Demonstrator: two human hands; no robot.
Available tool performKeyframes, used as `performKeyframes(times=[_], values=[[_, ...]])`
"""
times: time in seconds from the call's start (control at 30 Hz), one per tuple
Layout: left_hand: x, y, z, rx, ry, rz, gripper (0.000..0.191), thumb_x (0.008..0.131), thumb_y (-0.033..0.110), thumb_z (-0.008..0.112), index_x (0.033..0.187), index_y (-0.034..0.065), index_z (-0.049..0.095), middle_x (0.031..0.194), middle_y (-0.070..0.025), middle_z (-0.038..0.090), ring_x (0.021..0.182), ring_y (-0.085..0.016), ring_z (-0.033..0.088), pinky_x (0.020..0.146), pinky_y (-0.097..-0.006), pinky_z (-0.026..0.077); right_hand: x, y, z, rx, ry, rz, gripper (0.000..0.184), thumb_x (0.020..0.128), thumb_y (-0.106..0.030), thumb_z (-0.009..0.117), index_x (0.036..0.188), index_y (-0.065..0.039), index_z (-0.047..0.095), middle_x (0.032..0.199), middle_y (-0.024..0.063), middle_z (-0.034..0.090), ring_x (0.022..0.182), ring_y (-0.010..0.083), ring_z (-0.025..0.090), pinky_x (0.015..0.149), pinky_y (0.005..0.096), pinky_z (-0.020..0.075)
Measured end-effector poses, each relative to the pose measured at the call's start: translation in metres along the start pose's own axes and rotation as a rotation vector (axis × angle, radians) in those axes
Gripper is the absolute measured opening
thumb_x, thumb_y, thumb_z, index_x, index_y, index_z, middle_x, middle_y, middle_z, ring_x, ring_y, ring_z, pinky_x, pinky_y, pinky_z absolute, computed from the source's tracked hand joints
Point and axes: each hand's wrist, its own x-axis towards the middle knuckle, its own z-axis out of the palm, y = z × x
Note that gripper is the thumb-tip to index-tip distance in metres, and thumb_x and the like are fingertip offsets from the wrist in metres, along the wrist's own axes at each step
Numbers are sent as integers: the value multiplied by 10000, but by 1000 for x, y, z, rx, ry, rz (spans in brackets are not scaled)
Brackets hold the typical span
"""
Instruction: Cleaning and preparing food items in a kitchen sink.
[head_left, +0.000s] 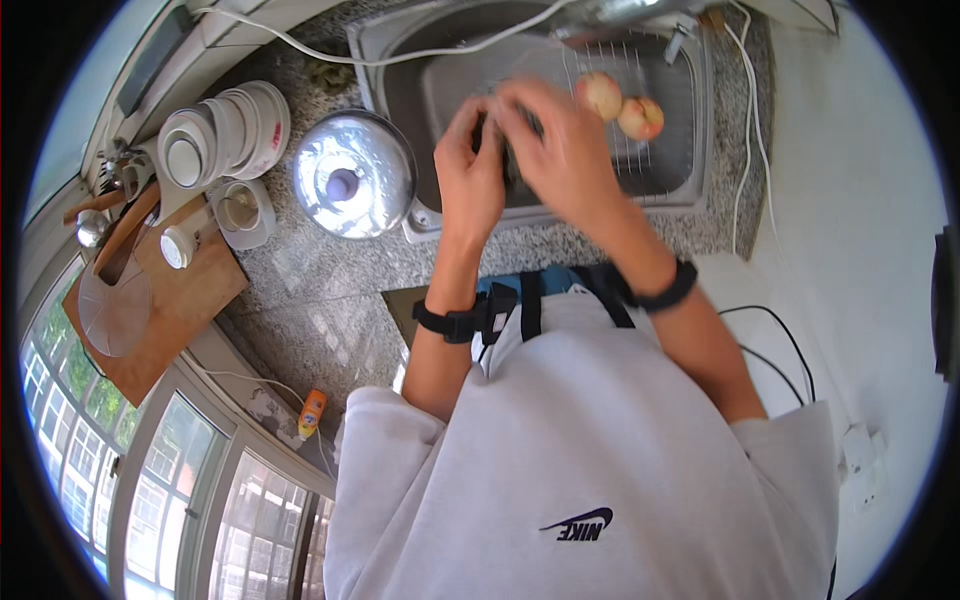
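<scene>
Over the stainless steel sink (697, 161), my left hand (472, 165) and my right hand (555, 150) meet at the fingertips, with the fingers bent. The right hand is blurred. Something dark shows between and below the hands, but what it is, and whether either hand grips it, cannot be made out. Two peach-like fruits (598, 96) (641, 118) rest on a wire rack (636, 159) at the sink's right side, beside my right hand. Part of the faucet (611, 16) shows at the top edge.
A round metal lid (367, 195) with a knob lies left of the sink. Stacked bowls and plates (259, 124), a plastic container (244, 214) and a wooden board (176, 289) stand farther left. A white cable (427, 54) crosses above the sink. An orange bottle (311, 412) is near the window.
</scene>
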Motion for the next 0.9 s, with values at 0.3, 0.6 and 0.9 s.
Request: performKeyframes(times=[0.3, 0.6, 0.9], values=[[-17, 26, -1, -227, 111, -49, 279, 1047, 119, 712, 1263, -50, 662, 1044, -16, 701, 937, -61, 607, 817, -226, 497, 9, 3, -22, 320, -96, 315, 235, 1056, -205, 696, 1103, 25, 692, 868, -20, 667, 800, 50, 549, 724, 252, 484], [-22, 27, 11, -381, 125, -36, 337, 971, 72, 796, 1277, -49, 720, 1161, -50, 706, 1047, -101, 640, 931, -261, 524, 2, -23, -17, 153, -36, 186, 187, 1038, -150, 710, 1084, 31, 695, 975, 34, 735, 956, 104, 675, 869, 239, 513], [-20, 32, 3, -127, 208, 161, 216, 942, 31, 796, 1138, -54, 768, 1080, -71, 693, 1014, -144, 666, 910, -273, 528, 4, -26, -27, 264, -117, 257, 153, 1015, -127, 738, 1014, 22, 702, 905, 24, 716, 881, 62, 627, 816, 236, 500]])
